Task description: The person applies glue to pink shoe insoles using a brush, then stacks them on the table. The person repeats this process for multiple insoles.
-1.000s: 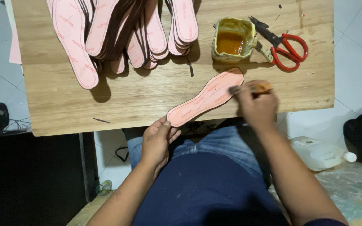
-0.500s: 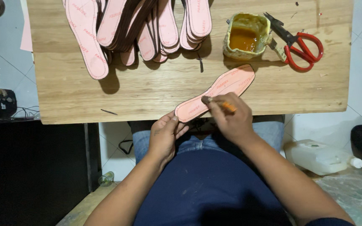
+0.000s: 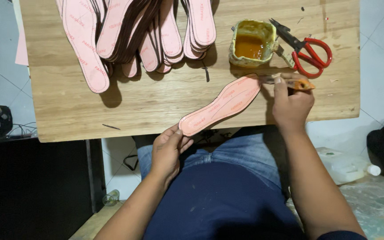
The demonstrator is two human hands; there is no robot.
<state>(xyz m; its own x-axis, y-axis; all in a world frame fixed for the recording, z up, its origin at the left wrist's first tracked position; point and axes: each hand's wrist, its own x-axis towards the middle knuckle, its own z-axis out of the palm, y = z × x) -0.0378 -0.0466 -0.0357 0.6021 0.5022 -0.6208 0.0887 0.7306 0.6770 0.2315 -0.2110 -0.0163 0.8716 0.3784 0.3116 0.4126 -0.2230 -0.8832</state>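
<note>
- My left hand pinches the near heel end of the pink insole, fingers closed on its edge where it overhangs the near edge of the wooden worktop.
- My right hand has its fingers wrapped tight round a glue brush, bristle end at the insole's far toe end.
- The insole lies diagonally, toe toward the open glue tin, which stands just beyond it.
- Red-handled scissors lie right of the tin; the stack of insoles is fanned at the far left.
- Judgement: good work here calls for a firm heel pinch so the piece does not pivot, with thin, even strokes kept inside the outline.
- Risk: glue dragged off the toe onto the worktop.
</note>
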